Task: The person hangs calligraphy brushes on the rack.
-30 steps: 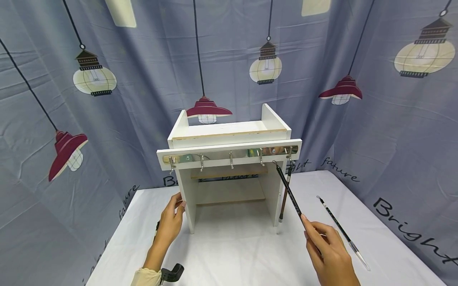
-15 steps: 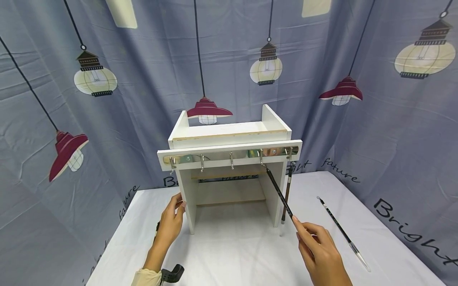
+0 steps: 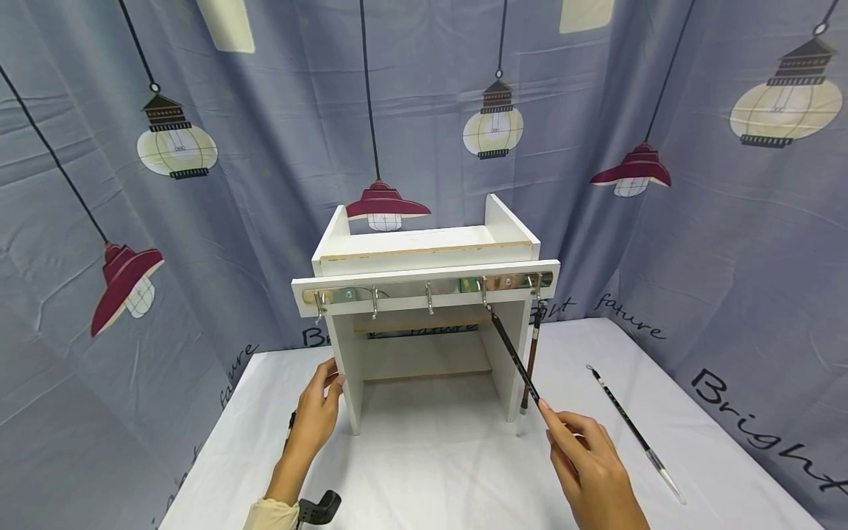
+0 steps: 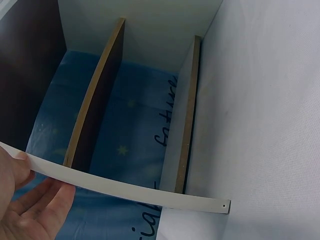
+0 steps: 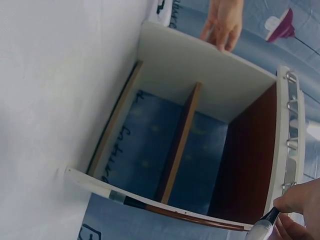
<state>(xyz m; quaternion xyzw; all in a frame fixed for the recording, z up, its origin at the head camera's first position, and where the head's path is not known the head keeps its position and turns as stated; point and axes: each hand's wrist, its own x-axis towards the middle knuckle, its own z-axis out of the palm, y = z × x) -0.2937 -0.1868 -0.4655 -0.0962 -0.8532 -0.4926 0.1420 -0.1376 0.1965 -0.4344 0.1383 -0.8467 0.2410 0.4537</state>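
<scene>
My right hand pinches a black calligraphy brush by its lower part. The brush tilts up and left, its cord loop end at the tip of the fourth hook from the left; whether the loop is over the hook is too small to tell. In the right wrist view, a clear cap covers its bristle end. My left hand grips the left side panel of a white shelf unit, thumb on one face and fingers on the other. A brown-handled brush hangs from the rightmost hook.
A hook rail spans the unit's upper front. Another black brush with a clear cap lies on the white tablecloth at right. A dark thing, partly hidden, shows behind my left wrist. A lamp-print curtain surrounds the table.
My right hand has moved left with the brush, bringing its loop end from right of the fourth hook to that hook's tip. The hanging brush shifted slightly. My left hand stays on the panel.
</scene>
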